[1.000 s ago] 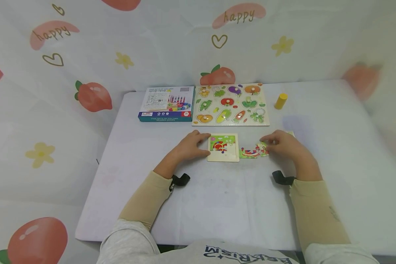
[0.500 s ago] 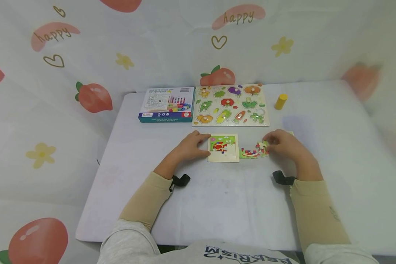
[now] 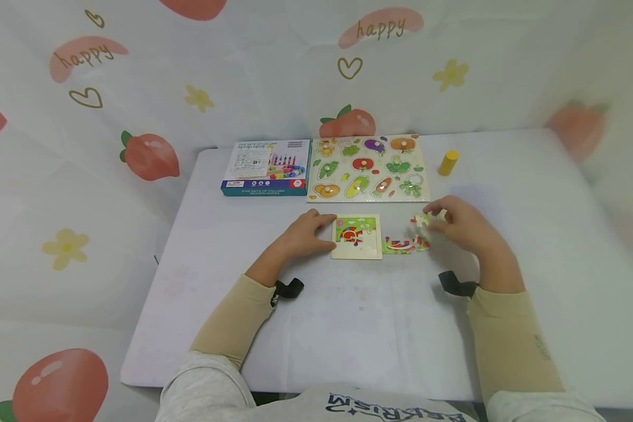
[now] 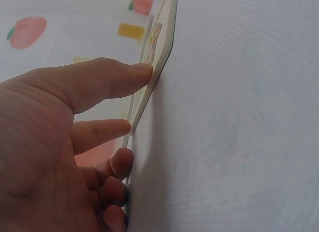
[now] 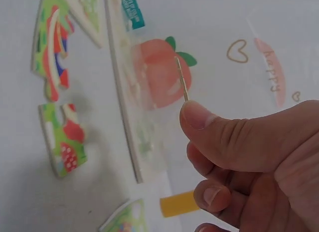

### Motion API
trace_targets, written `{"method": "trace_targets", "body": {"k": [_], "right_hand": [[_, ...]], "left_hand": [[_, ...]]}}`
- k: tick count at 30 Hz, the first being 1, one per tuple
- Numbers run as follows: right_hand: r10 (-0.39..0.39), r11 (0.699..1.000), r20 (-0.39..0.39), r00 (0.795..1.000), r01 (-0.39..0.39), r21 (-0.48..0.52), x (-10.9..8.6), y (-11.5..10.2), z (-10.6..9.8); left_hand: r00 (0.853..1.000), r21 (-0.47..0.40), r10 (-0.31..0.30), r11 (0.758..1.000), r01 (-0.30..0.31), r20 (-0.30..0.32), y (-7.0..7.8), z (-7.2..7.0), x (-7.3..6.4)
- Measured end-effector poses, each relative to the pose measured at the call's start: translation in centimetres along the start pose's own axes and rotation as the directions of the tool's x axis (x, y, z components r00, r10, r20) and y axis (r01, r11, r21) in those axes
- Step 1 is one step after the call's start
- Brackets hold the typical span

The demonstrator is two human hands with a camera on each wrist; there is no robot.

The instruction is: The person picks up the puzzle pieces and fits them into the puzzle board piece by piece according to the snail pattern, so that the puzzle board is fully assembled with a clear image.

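Observation:
A square wooden puzzle board (image 3: 356, 252) lies flat on the table, its upper part filled with a green and red picture and its lower part bare. Along its left edge, the thumb and index finger of my left hand (image 3: 307, 233) touch it, spread apart; the other fingers (image 4: 115, 189) are bent. My right hand (image 3: 461, 225) pinches a jigsaw piece (image 3: 419, 220) between thumb and fingers, raised above the table. The right wrist view shows that piece (image 5: 180, 75) edge-on. Loose jigsaw pieces (image 3: 398, 245) in red and green lie right of the board.
Behind the board are a boxed bead set (image 3: 266, 167) and a vegetable peg puzzle (image 3: 369, 170). A yellow cylinder (image 3: 448, 163) stands at the back right. Another piece (image 5: 127, 219) shows at the bottom of the right wrist view.
My right hand has lifted a jigsaw piece up and away from the loose pieces, moving slightly back and right. My left hand stays at the board's edge.

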State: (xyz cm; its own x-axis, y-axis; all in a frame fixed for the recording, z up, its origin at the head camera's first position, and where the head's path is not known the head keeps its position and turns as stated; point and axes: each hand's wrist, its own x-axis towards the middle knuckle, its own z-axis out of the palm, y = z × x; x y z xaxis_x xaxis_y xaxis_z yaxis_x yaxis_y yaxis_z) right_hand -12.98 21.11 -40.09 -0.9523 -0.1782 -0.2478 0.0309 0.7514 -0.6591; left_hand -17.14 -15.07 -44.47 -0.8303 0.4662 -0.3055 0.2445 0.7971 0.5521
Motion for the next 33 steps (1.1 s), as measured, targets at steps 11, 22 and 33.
{"method": "trace_targets", "body": {"k": [11, 22, 33], "right_hand": [[-0.067, 0.998, -0.095, 0.993, 0.065, -0.025, -1.2, -2.6, -1.1], [-0.107, 0.994, -0.136, 0.985, 0.106, -0.011, -0.9, -5.0, -1.1], [-0.195, 0.981, -0.081, 0.977, 0.196, 0.001, 0.9, -6.6, 0.7]], "left_hand": [[1.000, -0.009, -0.004, 1.000, 0.004, -0.001, 0.1, 0.0, -0.1], [1.000, -0.002, 0.012, 1.000, -0.012, -0.001, 0.0, 0.0, 0.0], [1.000, -0.009, 0.005, 1.000, -0.005, 0.003, -0.1, 0.0, 0.0]]}}
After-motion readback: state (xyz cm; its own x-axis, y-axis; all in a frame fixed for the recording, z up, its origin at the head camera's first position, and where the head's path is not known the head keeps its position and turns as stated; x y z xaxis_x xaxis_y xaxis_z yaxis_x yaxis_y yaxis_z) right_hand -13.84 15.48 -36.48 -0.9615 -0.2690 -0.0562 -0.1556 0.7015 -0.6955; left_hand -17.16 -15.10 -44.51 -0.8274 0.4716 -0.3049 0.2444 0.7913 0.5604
